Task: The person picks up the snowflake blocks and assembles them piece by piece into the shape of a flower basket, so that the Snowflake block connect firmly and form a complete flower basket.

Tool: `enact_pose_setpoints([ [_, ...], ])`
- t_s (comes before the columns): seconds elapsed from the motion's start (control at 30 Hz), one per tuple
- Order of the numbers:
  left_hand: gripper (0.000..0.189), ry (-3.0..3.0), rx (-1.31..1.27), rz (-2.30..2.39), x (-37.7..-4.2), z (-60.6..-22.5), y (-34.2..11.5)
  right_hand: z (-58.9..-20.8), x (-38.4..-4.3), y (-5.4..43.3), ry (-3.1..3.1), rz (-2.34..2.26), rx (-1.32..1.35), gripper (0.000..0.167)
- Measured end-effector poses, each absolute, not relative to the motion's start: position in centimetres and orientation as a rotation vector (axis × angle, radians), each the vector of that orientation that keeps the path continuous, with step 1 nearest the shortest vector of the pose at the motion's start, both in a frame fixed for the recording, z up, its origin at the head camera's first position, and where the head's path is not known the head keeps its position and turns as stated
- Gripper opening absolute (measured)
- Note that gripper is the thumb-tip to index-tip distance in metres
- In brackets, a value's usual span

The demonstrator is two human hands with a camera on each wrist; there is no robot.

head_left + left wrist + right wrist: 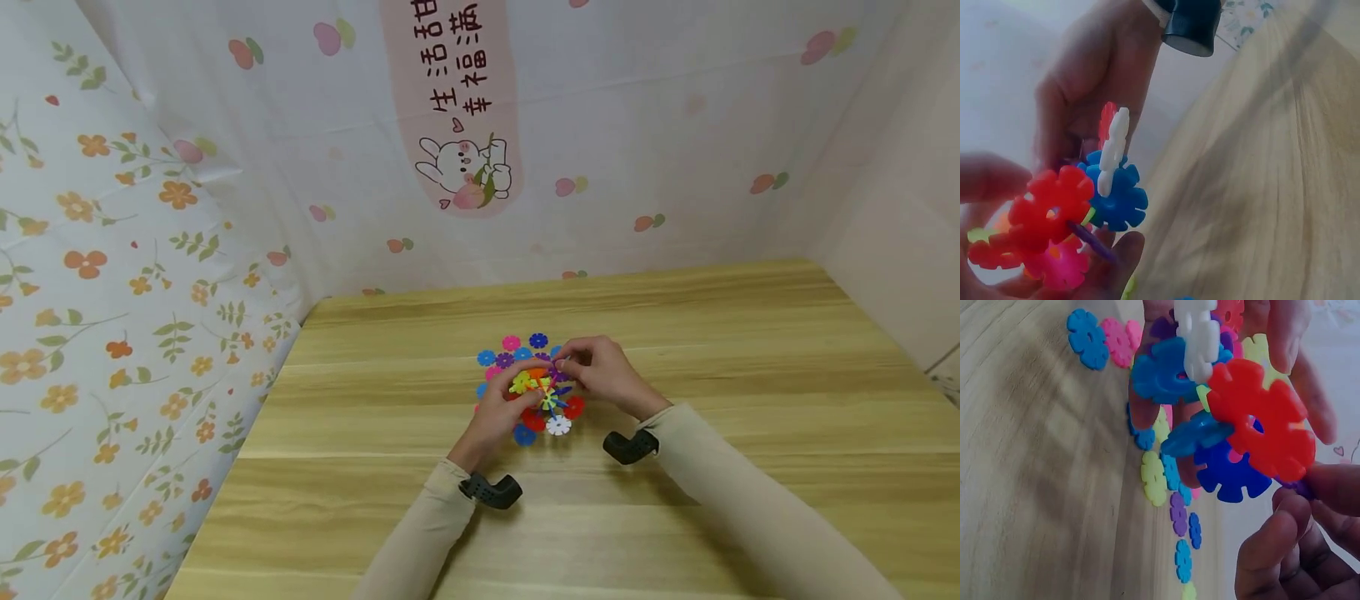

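A cluster of interlocking snowflake discs in red, white, blue, yellow and pink is raised over the table. My left hand grips it from the left, with thumb and fingers around its edge. On the far right side of the cluster, my right hand pinches a purple snowflake disc between thumb and fingers. The purple disc is mostly hidden by the fingers and sits against a red disc; whether it is slotted in cannot be told. A white disc and a blue disc stick out from the cluster.
Several loose snowflake discs lie flat on the wooden table behind and left of the hands, among them a pink one and a dark blue one. A patterned curtain hangs behind the table; a floral cloth hangs at left.
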State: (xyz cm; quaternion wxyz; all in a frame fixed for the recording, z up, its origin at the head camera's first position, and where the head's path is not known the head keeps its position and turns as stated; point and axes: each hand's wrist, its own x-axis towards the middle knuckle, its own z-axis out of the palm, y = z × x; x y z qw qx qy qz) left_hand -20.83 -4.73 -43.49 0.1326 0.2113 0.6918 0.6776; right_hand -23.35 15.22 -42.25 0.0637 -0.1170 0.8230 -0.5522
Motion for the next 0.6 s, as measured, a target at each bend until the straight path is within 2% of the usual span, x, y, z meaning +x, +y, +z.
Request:
enact_pose_setpoints([
  [0.2, 0.042, 1.999, 0.615, 2.023, -22.0, -46.1, -4.6, -42.4, -23.8, 15.5, 2.526, -1.599, -0.381, 0.016],
  [0.37, 0.040, 1.990, 0.469, 2.090, -22.0, -46.6, -4.5, -42.7, -25.4, 17.5, 2.540, -1.536, -0.343, 0.023],
  [0.6, 0.039, 1.977, 0.387, 2.115, -21.9, -46.6, -4.7, -43.5, -27.5, 19.8, 2.725, -1.292, -0.275, 0.017],
])
